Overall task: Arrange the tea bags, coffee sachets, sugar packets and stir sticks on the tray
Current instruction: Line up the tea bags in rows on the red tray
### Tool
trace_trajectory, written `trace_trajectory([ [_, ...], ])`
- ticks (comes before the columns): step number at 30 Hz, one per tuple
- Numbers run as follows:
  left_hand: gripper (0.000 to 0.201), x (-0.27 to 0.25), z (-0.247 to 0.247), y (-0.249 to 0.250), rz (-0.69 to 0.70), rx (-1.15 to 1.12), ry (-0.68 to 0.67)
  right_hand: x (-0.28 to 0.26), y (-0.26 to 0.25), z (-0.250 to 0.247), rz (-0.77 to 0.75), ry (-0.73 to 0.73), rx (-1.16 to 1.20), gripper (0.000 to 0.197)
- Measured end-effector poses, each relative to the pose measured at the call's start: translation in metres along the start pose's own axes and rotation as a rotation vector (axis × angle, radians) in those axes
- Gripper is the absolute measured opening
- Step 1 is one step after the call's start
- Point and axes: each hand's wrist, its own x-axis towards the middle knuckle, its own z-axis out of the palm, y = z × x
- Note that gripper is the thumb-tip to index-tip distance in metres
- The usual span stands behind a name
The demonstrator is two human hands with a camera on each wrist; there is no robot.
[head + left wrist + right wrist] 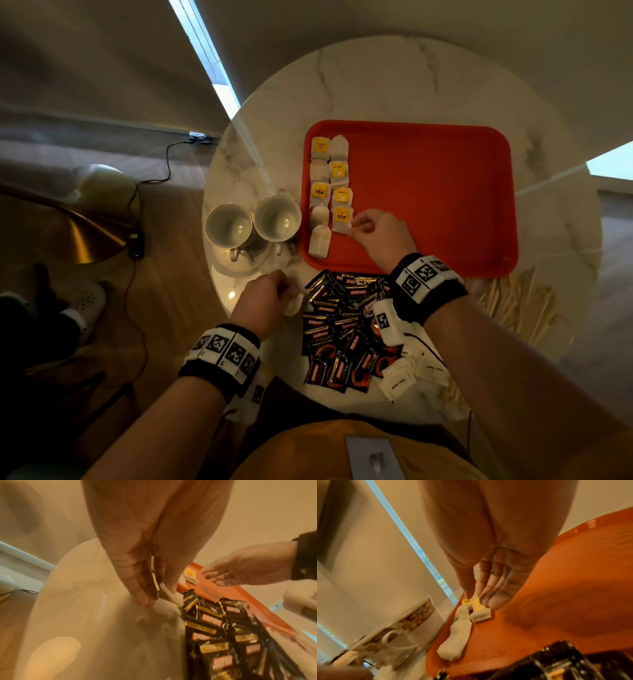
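Two white cups (253,224) stood on saucers at the left of the round marble desk (394,85), just beside the orange tray (445,192). Along the tray's left edge lay tea bags (329,192) in two rough columns, pale pouches with yellow tags, some reading TEA. Nearer the person, off the tray, a heap of black coffee sachets (342,329) marked KOPIKO lay touching the tray's near rim, with white sugar packets (400,377) at its right and a loose spread of pale stir sticks (513,305) further right. The left hand (260,301) was down at the desk beside the sachet heap, thumb and fingers (142,599) closed in a pinch on a white tea bag (169,595) lying there. The right hand (380,233) reached over the tray's near-left part, its fingers (491,599) loosely extended; the thumb and forefinger met at the corner of the nearest tagged tea bag (479,613), though the wrist view left it unclear whether they truly gripped it or only touched it.
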Motion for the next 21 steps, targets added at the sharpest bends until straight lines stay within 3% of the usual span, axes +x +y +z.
trace_trajectory([
  [5,0.018,0.000,-0.009,0.016,0.016,-0.196,0.097,-0.028,-0.005,0.001,-0.106,-0.209,0.065,0.007],
  [10,0.019,0.010,-0.004,0.028,-0.028,-0.444,0.050,-0.042,-0.009,0.006,-0.158,-0.455,0.174,0.028],
  [14,0.031,0.011,0.001,0.048,-0.045,-0.643,-0.025,-0.043,-0.006,0.008,-0.220,-0.366,0.184,0.011],
  [18,0.057,0.012,0.001,0.066,-0.080,-0.830,-0.086,-0.036,0.004,0.004,-0.163,-0.219,0.221,0.001],
  [21,0.046,0.014,0.005,0.069,0.020,-0.719,-0.053,-0.033,0.007,0.001,-0.067,-0.174,0.301,0.004],
])
